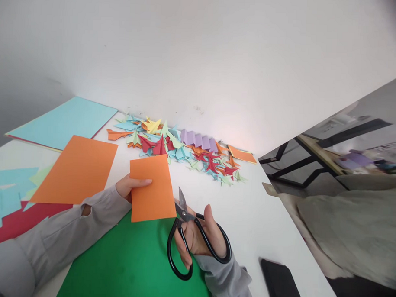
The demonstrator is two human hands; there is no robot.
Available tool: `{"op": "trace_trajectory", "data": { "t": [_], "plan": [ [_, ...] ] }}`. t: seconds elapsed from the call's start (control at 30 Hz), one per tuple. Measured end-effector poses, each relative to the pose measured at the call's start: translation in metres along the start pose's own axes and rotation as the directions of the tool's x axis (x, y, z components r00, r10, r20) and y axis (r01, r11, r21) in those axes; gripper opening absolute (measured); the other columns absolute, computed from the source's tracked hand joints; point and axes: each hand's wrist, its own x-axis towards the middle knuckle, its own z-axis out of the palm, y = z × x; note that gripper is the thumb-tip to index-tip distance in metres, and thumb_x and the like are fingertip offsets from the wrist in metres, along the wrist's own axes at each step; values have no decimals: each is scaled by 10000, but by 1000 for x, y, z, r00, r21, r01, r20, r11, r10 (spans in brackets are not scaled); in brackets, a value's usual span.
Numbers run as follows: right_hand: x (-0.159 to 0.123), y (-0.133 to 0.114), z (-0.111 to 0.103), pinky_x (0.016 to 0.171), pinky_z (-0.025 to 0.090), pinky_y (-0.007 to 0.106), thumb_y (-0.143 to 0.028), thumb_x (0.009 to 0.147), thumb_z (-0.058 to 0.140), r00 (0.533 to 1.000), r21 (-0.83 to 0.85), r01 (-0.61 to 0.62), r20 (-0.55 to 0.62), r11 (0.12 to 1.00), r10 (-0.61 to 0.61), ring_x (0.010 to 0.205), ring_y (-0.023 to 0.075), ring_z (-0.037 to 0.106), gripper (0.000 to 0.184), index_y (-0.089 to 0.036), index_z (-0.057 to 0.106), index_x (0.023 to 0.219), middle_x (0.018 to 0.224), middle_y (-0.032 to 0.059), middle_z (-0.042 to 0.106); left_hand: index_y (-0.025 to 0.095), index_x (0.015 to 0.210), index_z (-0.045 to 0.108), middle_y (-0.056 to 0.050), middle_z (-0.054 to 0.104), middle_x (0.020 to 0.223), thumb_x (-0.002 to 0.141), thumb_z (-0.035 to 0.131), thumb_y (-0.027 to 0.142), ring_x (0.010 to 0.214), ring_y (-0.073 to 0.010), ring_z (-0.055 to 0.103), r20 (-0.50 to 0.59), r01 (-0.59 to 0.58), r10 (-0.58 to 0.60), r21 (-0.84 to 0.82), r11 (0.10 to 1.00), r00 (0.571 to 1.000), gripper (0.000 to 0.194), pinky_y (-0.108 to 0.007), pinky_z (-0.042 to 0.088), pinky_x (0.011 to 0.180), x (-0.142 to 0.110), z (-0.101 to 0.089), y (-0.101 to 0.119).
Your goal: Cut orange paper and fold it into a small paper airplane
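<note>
Orange paper is filling the left hand (129, 186) of a person in gray sleeves, who is pinching an upright orange piece (153, 189) between the thumb in front and fingers hidden behind. The right hand (198, 235) is holding black-handled scissors (184, 215), its fingers curling around the looped handles and its thumb pointing up. The blades are standing apart, close to the right edge of the orange piece, and both hands are hovering over a green sheet (132, 261) on a white table (247, 224). Beside the left forearm, a larger orange sheet (77, 170) is lying partly over light blue, pale green and red paper. A stack of light blue sheets (65, 122) is resting at the far left, near the wall (188, 57). Folded paper planes (159, 145) in red, yellow, orange, blue and green are crowding the back of the table, where a pleated purple strip (198, 140) is sitting among them and small orange sheets (242, 155) are lying at the right end. A black phone-like object (281, 283) is lying to the right of the right sleeve.
</note>
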Motion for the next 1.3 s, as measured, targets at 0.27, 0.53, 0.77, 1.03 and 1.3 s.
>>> {"op": "trace_trajectory", "data": {
  "t": [0.27, 0.53, 0.77, 1.03, 1.3],
  "plan": [
    [1, 0, 0, 363, 384, 230, -752, 702, -35, 1000, -16, 3, 14, 1000, -3, 359, 133, 513, 868, -226, 100, 1379, 586, 0, 607, 129, 840, 665, -105, 704, 786, 558, 740, 152, 685, -269, 661, 20, -4, 4, -27, 1000, 1000, 294, -421, 528, 687, 3, 1, -4],
    [2, 0, 2, 345, 380, 236, -751, 717, -8, 999, -16, 44, -25, 999, -45, 351, 143, 512, 837, -244, 81, 1377, 581, -4, 615, 117, 847, 663, -113, 701, 832, 552, 755, 153, 722, -268, 661, 0, 1, -1, -17, 1000, 1000, 312, -390, 547, 666, 4, -3, -5],
    [2, -4, 1, 348, 358, 217, -762, 698, -19, 998, -17, 41, -52, 999, -42, 372, 144, 529, 863, -241, 97, 1376, 585, -2, 612, 116, 856, 670, -113, 698, 847, 551, 764, 170, 734, -266, 656, -17, -17, 17, -2, 1000, 1000, 324, -383, 554, 642, 6, -4, -4],
    [-1, -5, -2, 358, 403, 235, -757, 707, -2, 998, 28, 50, -25, 998, -49, 388, 147, 537, 840, -256, 158, 1362, 593, 0, 610, 125, 864, 664, -92, 702, 834, 576, 750, 154, 729, -258, 658, -12, -19, 19, -6, 1000, 1000, 302, -396, 547, 662, 6, -8, -5],
    [4, 0, -2, 354, 396, 231, -746, 667, -110, 998, 65, -35, 62, 997, 31, 378, 147, 543, 870, -267, 95, 1364, 596, 7, 627, 125, 902, 661, -102, 698, 894, 611, 723, 147, 788, -274, 656, 186, -12, 4, 44, 999, 983, 298, -391, 539, 694, 6, -6, -7]
  ]
}}
